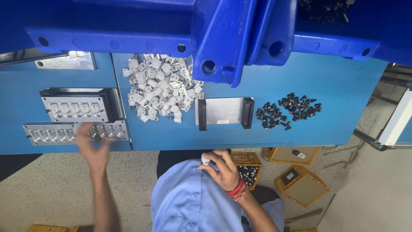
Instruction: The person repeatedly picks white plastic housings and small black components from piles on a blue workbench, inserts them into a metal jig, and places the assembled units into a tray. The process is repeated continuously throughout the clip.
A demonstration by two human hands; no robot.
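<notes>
The left hand [92, 146] is seen blurred over the near edge of the blue counter [343, 94], fingers spread and released. Nothing can be made out in it, and it lies across the right part of the lower pocketed metal fixture [51, 134]. A second pocketed fixture [75, 107] sits just behind, in a dark frame. The right hand [221, 169] is drawn in close to the chest, below the counter edge, and is pinched shut on a small white piece [205, 160] between thumb and fingertips. Red bangles are worn at that wrist.

Further back on the counter, a heap of small silver-white brackets [161, 88] lies between the fixtures and a flat metal plate with black end blocks [224, 112]. A scatter of black screws [287, 111] lies to the right of the plate. Blue crates [214, 38] hang over the far side. Yellow boxes [300, 184] stand on the floor to the right of the person.

The work in hand appears to be the handling of single small parts about the row of pockets. For this to be done well, the lower fixture is best steadied flat by the left hand — it rests at the very edge of the counter and could be pushed off. The white piece is best held lightly at its edges, so that its orientation can be checked before it is brought over the counter. Whether the pockets are filled cannot be told — they are too small and partly covered. The heap and the screws are best kept apart, as they now lie.
</notes>
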